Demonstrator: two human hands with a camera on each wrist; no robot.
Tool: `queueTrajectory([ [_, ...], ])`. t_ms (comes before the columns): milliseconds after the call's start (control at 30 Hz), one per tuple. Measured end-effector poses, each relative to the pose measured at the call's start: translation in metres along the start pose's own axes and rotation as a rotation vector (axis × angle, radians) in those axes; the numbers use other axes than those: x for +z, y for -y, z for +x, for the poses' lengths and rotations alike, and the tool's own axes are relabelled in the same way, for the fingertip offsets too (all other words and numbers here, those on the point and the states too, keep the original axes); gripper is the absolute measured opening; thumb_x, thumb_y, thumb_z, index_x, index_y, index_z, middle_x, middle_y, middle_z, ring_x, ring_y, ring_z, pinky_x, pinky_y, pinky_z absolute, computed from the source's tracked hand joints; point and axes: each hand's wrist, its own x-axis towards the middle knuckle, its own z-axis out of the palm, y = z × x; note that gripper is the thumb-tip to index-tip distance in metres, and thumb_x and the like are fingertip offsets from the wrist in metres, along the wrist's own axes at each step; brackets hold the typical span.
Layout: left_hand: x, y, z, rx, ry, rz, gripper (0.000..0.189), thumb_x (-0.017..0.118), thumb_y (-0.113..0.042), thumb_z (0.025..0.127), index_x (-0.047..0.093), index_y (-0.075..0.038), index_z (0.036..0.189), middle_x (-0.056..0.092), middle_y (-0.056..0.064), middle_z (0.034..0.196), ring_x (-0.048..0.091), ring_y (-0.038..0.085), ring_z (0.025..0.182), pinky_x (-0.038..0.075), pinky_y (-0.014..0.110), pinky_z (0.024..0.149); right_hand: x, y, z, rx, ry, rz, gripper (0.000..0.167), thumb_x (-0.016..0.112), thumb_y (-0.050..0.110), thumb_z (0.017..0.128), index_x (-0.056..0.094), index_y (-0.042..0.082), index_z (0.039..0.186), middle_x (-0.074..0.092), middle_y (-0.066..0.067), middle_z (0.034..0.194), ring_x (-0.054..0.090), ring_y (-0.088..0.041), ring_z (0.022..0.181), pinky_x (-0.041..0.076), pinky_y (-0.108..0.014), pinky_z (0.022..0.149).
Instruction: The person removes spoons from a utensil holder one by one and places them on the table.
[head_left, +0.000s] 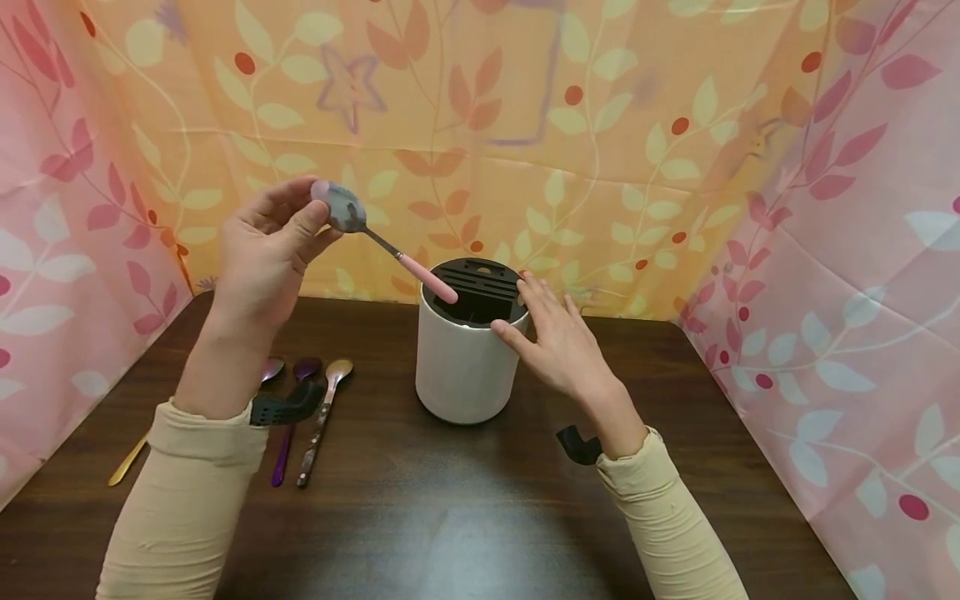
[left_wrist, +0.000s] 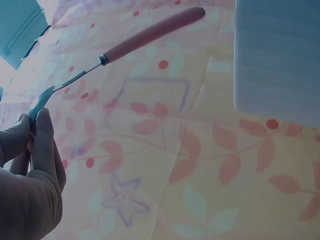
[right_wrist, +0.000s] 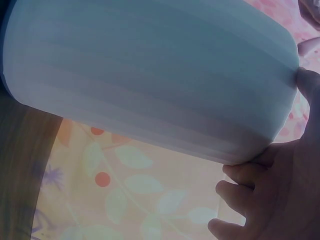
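My left hand (head_left: 262, 250) pinches a spoon (head_left: 390, 248) by its shiny metal bowl, between thumb and fingers. The pink handle slants down to the right, its end over the dark opening of a white cylindrical utensil holder (head_left: 465, 367). A black slotted insert (head_left: 480, 279) tops the holder. On the holder's right side, my right hand (head_left: 558, 337) touches the upper rim, thumb in front and fairly straight fingers farther back. From the left wrist view, the pink handle (left_wrist: 155, 34) appears apart from the white wall (left_wrist: 277, 60). The right wrist view has fingertips against the holder (right_wrist: 150, 75).
Left of the holder, a purple spoon (head_left: 282, 454) and a spoon with a dark patterned handle (head_left: 315, 446) lie on the dark wooden table (head_left: 465, 517). A gold handle (head_left: 127, 462) shows partly behind the left sleeve. Patterned cloth (head_left: 637, 167) surrounds the table's back and sides.
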Motion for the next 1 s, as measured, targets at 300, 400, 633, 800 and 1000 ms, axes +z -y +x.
queueTrajectory([
  [300, -0.029, -0.009, -0.007, -0.101, -0.013, -0.055, 0.021, 0.069, 0.008, 0.093, 0.076, 0.008, 0.112, 0.075, 0.014, 0.101, 0.077, 0.022, 0.086, 0.062, 0.03, 0.083, -0.001, 0.001, 0.0, -0.002, -0.013, 0.004, 0.096, 0.035, 0.079, 0.099, 0.024, 0.012, 0.166, 0.017, -0.002, 0.174, 0.01, -0.019, 0.16, 0.002, -0.052, 0.129],
  [400, -0.04, -0.008, -0.011, -0.165, -0.011, -0.02, 0.021, 0.068, 0.009, 0.094, 0.076, 0.008, 0.112, 0.076, 0.014, 0.102, 0.076, 0.022, 0.088, 0.062, 0.029, 0.082, -0.002, 0.001, -0.001, 0.004, -0.012, 0.004, 0.095, 0.035, 0.079, 0.099, 0.025, 0.013, 0.166, 0.016, 0.001, 0.174, 0.01, -0.017, 0.16, 0.002, -0.051, 0.13],
  [633, -0.063, 0.01, -0.018, -0.346, 0.049, 0.206, 0.02, 0.07, 0.005, 0.096, 0.078, 0.0, 0.113, 0.074, 0.005, 0.103, 0.072, 0.016, 0.089, 0.062, 0.026, 0.081, -0.001, 0.0, -0.001, 0.005, -0.014, -0.001, 0.094, 0.035, 0.079, 0.099, 0.025, 0.013, 0.166, 0.015, 0.002, 0.174, 0.01, -0.018, 0.16, 0.002, -0.05, 0.13],
  [800, -0.075, 0.031, -0.023, -0.483, 0.122, 0.413, 0.02, 0.071, -0.005, 0.099, 0.076, -0.004, 0.117, 0.075, 0.0, 0.104, 0.072, 0.013, 0.09, 0.061, 0.025, 0.082, -0.001, 0.0, 0.0, -0.002, -0.011, 0.0, 0.094, 0.037, 0.077, 0.1, 0.024, 0.013, 0.167, 0.014, 0.001, 0.174, 0.009, -0.018, 0.16, 0.002, -0.051, 0.13],
  [1000, -0.085, 0.055, -0.029, -0.588, 0.232, 0.708, 0.043, 0.07, -0.017, 0.102, 0.062, 0.009, 0.136, 0.074, -0.008, 0.107, 0.071, 0.01, 0.09, 0.061, 0.027, 0.083, 0.0, 0.001, 0.0, 0.001, -0.004, 0.0, 0.094, 0.038, 0.077, 0.1, 0.024, 0.013, 0.167, 0.014, 0.001, 0.174, 0.009, -0.019, 0.16, 0.002, -0.051, 0.13],
])
